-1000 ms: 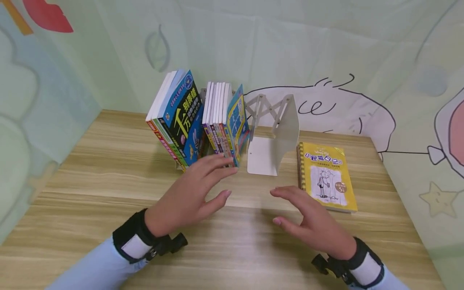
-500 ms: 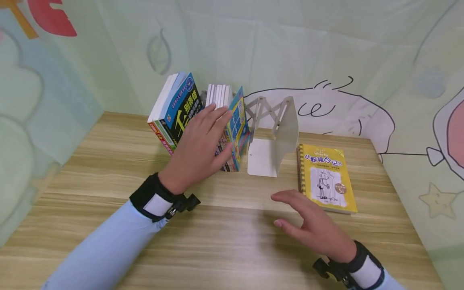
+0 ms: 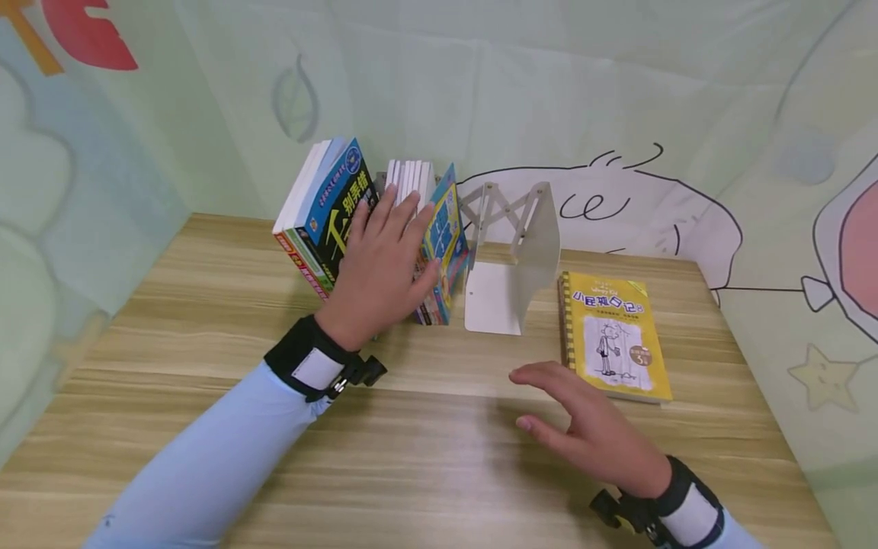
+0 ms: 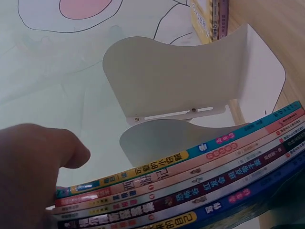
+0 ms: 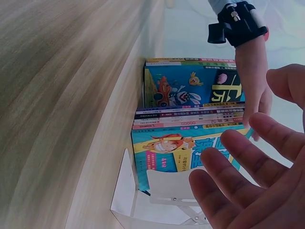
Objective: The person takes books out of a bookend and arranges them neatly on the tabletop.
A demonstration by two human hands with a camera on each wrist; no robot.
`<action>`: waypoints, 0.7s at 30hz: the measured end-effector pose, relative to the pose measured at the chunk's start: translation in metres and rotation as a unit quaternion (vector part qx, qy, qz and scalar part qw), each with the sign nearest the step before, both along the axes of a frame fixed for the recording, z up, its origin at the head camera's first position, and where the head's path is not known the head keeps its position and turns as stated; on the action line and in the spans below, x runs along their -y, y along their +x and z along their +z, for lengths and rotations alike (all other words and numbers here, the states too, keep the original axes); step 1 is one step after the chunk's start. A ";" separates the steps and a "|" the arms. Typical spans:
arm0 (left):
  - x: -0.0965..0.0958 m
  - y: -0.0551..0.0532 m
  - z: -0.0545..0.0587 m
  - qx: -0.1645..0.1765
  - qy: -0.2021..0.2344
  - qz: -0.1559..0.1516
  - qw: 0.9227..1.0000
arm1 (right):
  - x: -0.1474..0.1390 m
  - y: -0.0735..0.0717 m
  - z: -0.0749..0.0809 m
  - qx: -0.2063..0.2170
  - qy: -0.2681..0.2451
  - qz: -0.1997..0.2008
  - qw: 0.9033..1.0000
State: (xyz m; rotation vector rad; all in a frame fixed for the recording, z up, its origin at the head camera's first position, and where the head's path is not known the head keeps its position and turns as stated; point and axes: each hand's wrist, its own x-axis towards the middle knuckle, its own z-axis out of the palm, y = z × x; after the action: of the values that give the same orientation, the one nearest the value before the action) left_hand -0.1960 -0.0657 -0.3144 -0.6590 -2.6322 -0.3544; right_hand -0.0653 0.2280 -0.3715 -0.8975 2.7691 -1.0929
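Note:
My left hand point(image 3: 384, 267) lies over a row of thin books point(image 3: 409, 183), its fingers spread towards their top edges. In the left wrist view the thumb point(image 4: 71, 148) is beside the end of the stacked spines point(image 4: 190, 183). A blue-covered book point(image 3: 446, 229) leans at the right end of this row. Left of the hand stand thicker books, the outer one with a blue and black cover point(image 3: 336, 206). My right hand point(image 3: 597, 427) hovers above the table with fingers apart, holding nothing, near a yellow comic-style book point(image 3: 617, 335) lying flat.
A pale metal expanding bookend point(image 3: 538, 252) with a folding lattice stands to the right of the row, its flat base plate point(image 3: 492, 301) on the wooden table point(image 3: 439, 473). Printed cloth walls point(image 3: 384, 84) rise behind and at both sides.
My left hand has moved forward and up from in front of the books onto the thin row, spreading its fingers. The right hand has stayed nearly still.

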 end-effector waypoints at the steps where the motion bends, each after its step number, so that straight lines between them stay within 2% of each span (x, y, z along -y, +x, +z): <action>1: 0.000 0.000 0.000 0.002 -0.003 0.000 1.000 | 0.000 0.000 0.000 0.002 0.001 0.000 1.000; 7: -0.001 0.000 -0.001 -0.008 -0.014 0.004 1.000 | 0.001 0.000 -0.002 0.010 0.003 -0.006 1.000; 15: -0.001 0.006 -0.002 -0.024 -0.013 -0.008 1.000 | -0.001 -0.001 -0.003 0.002 0.003 -0.003 1.000; 21: -0.001 0.012 -0.007 -0.073 -0.006 -0.015 0.997 | -0.002 -0.002 -0.002 0.003 0.004 -0.007 1.000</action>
State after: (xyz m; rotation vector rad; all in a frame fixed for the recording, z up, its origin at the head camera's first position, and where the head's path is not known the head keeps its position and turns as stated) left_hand -0.1835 -0.0649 -0.3217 -0.7019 -2.4909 -0.2874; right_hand -0.0671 0.2300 -0.3737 -0.8735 2.7776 -1.0849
